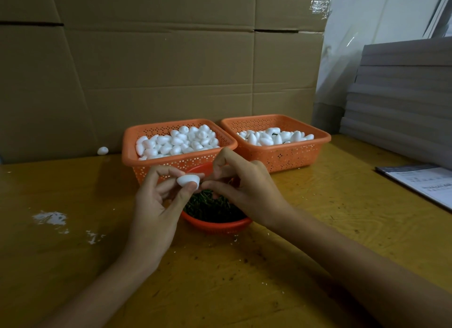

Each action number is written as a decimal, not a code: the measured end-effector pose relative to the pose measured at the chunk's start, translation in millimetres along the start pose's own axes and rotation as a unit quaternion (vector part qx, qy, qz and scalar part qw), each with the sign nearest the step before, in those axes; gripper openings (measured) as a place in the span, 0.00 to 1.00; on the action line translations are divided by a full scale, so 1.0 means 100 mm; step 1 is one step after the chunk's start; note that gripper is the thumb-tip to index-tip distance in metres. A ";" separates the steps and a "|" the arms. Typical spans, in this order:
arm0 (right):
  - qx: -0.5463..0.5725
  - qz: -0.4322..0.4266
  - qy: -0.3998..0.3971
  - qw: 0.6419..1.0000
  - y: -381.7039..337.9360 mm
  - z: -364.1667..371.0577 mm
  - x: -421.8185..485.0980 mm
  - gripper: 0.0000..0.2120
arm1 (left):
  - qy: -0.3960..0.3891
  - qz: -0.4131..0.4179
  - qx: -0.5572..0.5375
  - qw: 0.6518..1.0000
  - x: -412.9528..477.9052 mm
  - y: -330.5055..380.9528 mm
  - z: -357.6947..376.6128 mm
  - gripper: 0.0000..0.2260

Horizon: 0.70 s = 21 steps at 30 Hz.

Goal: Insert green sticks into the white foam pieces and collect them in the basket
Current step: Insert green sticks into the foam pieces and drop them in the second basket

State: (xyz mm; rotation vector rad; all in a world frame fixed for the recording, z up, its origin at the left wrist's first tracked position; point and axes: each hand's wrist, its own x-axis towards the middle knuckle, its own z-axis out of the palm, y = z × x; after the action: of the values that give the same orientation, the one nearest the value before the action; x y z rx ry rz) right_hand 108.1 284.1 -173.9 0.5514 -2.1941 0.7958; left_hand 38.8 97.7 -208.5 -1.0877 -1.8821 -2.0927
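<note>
Over the yellow table [342, 181], the left hand [156, 205] pinches a foam piece [187, 181] between its fingertips. The right hand [244, 193] curls its fingers just beside it; I cannot tell if it holds a stick. The foam looks light and crumbly, so squeeze its sides softly.

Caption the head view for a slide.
Left hand holds a white foam piece while the right hand meets it above the bowl of green sticks.

Left hand [156, 200] pinches white foam piece [187, 181] at frame centre; right hand [247, 188] fingertips meet it above red bowl [217, 225] of green sticks [210, 207].
</note>
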 end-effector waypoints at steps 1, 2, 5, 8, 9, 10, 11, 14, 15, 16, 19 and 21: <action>-0.001 -0.004 -0.005 1.000 0.00 0.00 0.00 0.12 | -0.002 0.001 -0.001 1.000 0.00 0.00 0.00 0.10; -0.001 -0.005 -0.010 1.000 0.00 0.00 0.00 0.12 | -0.004 0.001 0.000 1.000 0.00 0.00 0.00 0.11; -0.006 0.002 -0.020 1.000 0.02 -0.01 -0.01 0.12 | -0.006 0.001 0.006 1.000 -0.01 0.01 0.00 0.12; -0.004 0.010 -0.026 1.000 0.02 -0.01 -0.01 0.12 | -0.005 0.004 0.015 1.000 0.00 0.01 0.01 0.11; -0.004 0.013 -0.027 1.000 0.01 -0.01 -0.01 0.11 | -0.005 0.005 0.020 1.000 0.00 0.00 0.01 0.10; -0.007 0.015 -0.024 1.000 0.01 -0.01 0.00 0.11 | -0.009 0.008 0.022 1.000 -0.01 0.00 0.01 0.10; -0.011 0.019 -0.017 1.000 0.01 -0.03 0.01 0.11 | -0.020 0.010 0.022 1.000 -0.02 0.01 0.02 0.10; -0.026 0.054 0.034 0.998 0.07 -0.17 0.07 0.08 | -0.068 0.025 0.030 0.997 -0.06 0.03 0.04 0.17; -0.036 0.076 0.068 0.994 0.11 -0.25 0.09 0.06 | -0.080 0.032 0.042 0.995 -0.08 0.03 0.05 0.19; -0.046 0.100 0.117 0.987 0.17 -0.37 0.11 0.05 | -0.089 0.039 0.060 0.993 -0.09 0.03 0.05 0.19; -0.089 0.163 0.298 0.936 0.41 -0.78 0.09 0.04 | -0.116 0.072 0.161 0.977 -0.09 0.06 0.04 0.15; -0.152 0.197 0.387 0.888 0.56 -1.04 0.02 0.06 | -0.150 0.115 0.252 0.949 -0.10 0.08 0.06 0.17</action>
State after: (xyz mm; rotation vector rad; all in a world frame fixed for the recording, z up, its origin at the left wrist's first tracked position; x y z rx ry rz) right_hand 124.3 395.2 -136.9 -0.3502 -1.6195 0.6867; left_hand 52.4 97.6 -207.9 -1.4510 -2.1223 -1.2709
